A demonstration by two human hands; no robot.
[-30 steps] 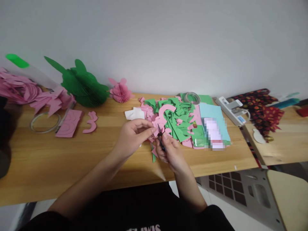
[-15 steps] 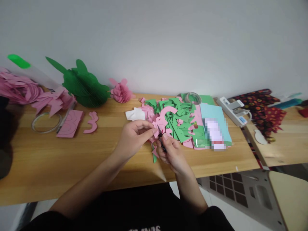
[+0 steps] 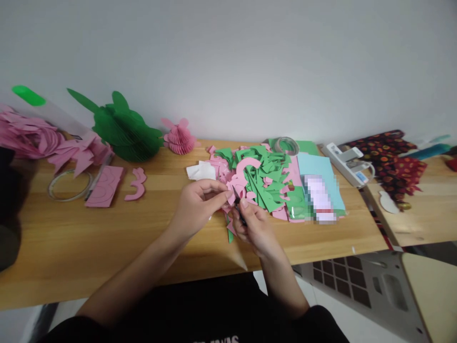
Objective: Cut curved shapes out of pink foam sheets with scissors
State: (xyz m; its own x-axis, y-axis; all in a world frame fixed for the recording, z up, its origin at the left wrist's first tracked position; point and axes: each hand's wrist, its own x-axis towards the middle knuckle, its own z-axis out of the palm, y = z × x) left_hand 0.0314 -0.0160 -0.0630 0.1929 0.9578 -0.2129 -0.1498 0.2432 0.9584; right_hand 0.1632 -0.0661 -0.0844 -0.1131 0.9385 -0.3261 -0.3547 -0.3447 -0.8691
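Over the front of a scrap pile, my left hand (image 3: 200, 202) pinches a small piece of pink paper (image 3: 231, 197), partly hidden by its fingers. My right hand (image 3: 254, 224) is closed around small dark scissors (image 3: 238, 202), whose blades point up and left at the pink paper. Behind both hands lies a heap of green paper scraps (image 3: 264, 176) mixed with pink ones. A curved pink paper strip (image 3: 248, 166) rests on top of the heap. Left of it is a crumpled white paper (image 3: 202, 170).
A green honeycomb paper figure (image 3: 126, 128) and a smaller pink one (image 3: 180, 138) stand by the wall. To the left are a pink sheet with drawn outlines (image 3: 105, 186), a pink cut-out (image 3: 137, 185) and a tape ring (image 3: 69, 185). A power strip (image 3: 348, 164) lies at right.
Both hands stay almost in place, with the pink paper and the scissors still held. The view has shifted very slightly.
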